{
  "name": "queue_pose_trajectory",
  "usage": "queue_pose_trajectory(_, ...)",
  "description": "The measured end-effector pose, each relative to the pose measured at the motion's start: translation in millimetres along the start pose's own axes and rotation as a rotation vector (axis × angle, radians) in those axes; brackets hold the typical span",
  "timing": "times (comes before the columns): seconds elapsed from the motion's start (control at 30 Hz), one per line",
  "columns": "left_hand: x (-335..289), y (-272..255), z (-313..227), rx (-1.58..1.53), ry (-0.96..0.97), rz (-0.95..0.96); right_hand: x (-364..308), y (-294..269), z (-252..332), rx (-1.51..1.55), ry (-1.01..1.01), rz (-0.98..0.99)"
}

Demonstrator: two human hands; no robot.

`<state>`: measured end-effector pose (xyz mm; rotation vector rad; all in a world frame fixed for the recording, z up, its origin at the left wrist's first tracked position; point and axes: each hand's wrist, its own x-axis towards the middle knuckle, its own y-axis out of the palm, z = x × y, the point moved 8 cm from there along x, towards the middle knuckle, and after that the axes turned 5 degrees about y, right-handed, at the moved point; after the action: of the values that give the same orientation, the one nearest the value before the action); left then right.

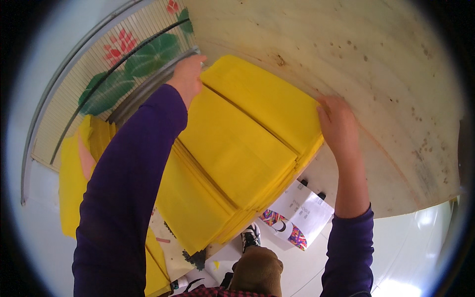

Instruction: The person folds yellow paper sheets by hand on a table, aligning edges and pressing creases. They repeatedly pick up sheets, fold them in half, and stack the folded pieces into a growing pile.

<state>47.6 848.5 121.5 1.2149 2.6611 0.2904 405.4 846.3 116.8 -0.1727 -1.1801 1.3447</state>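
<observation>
A thick stack of yellow paper sheets [237, 148] lies on a pale wooden tabletop [346, 54], overhanging its near edge. My left hand [188, 76] rests on the stack's far left corner, fingers curled over its edge. At the right edge of the top sheets, my right hand [339, 123] presses flat with its fingers gripping the side. Both arms wear purple sleeves. The top layer looks folded, with a crease running across it.
A slatted mat with red flowers and green leaves [128, 64] lies at the left. More yellow sheets [74, 178] hang lower left. Below, a white printed bag [297, 213] lies on the pale floor beside a shoe [251, 236].
</observation>
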Motion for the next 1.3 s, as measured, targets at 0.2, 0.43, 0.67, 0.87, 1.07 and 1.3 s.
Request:
queue_pose_trajectory(0.2, -14.4, -53.4, -50.5, 0.07, 0.108, -0.021, -32.7, -20.8, 6.6, 0.069, -0.033, -0.084)
queue_pose_trajectory(0.43, -146.7, -150.4, -145.0, 0.07, 0.39, 0.204, -120.5, -59.6, 36.7, 0.266, 0.019, -0.047)
queue_pose_trajectory(0.67, -314.1, -318.7, -165.3, 0.297, 0.451, -0.067, -220.5, -61.6, 74.5, 0.441, 0.095, 0.173)
queue_pose_trajectory(0.87, -446.9, -469.8, -116.4, 0.499, 0.341, -0.449, -271.7, -50.7, 143.5, 0.621, 0.017, 0.324)
queue_pose_trajectory(1.07, -558.6, -582.6, -23.1, 0.518, 0.118, -0.727, -316.6, -28.8, 227.3, 0.759, -0.084, 0.586)
queue_pose_trajectory(1.3, -619.9, -636.9, 34.7, 0.516, 0.115, -0.798, -385.3, 4.4, 291.2, 0.727, -0.188, 0.926)
